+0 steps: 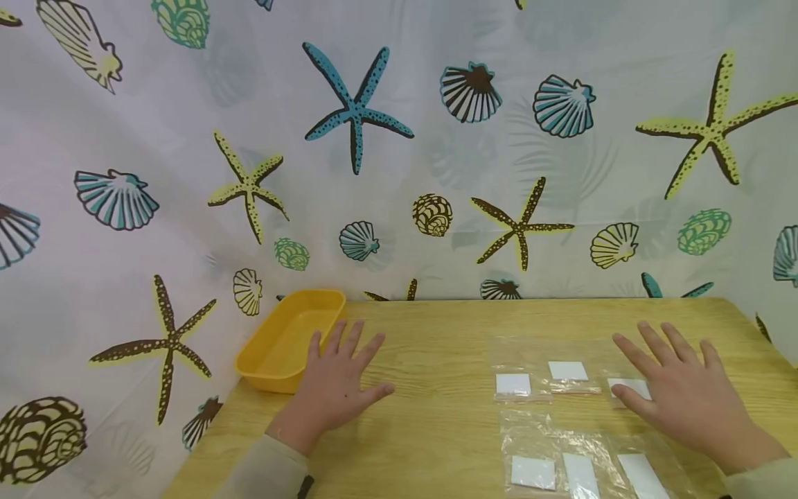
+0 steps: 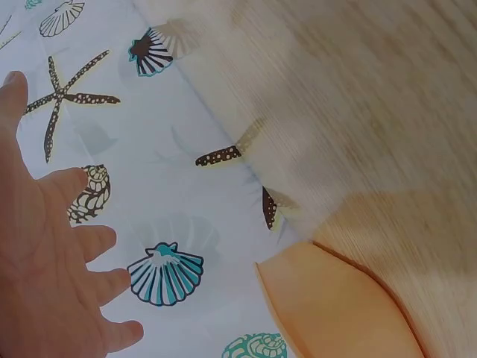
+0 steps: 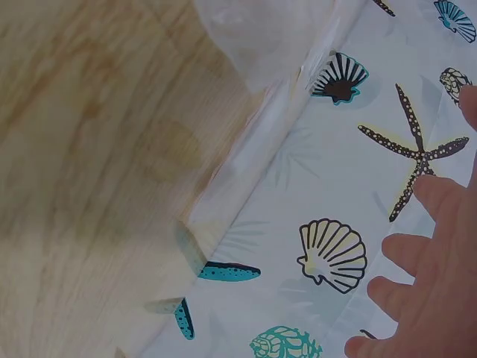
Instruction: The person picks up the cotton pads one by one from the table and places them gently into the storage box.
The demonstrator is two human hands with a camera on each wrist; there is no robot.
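My left hand (image 1: 339, 388) is spread with straight fingers above the table, just right of a yellow plastic tray (image 1: 252, 371), and holds nothing. On the right, my right hand (image 1: 692, 395) also has its fingers spread and nothing in it. It partly covers a small clear bag with a white card (image 1: 630, 388). Two more bagged white cards, one at the left (image 1: 513, 384) and one in the middle (image 1: 568, 371), lie in that same back row. A front row holds further bagged white cards (image 1: 533, 473), some cut off by the frame's lower edge.
The wood-grain table (image 1: 430, 402) meets a white curtain (image 1: 399, 229) printed with starfish and shells at its back and left. In the left wrist view the tray's orange-looking wall (image 2: 335, 298) shows at the bottom. Clear plastic (image 3: 261, 37) appears at the top of the right wrist view.
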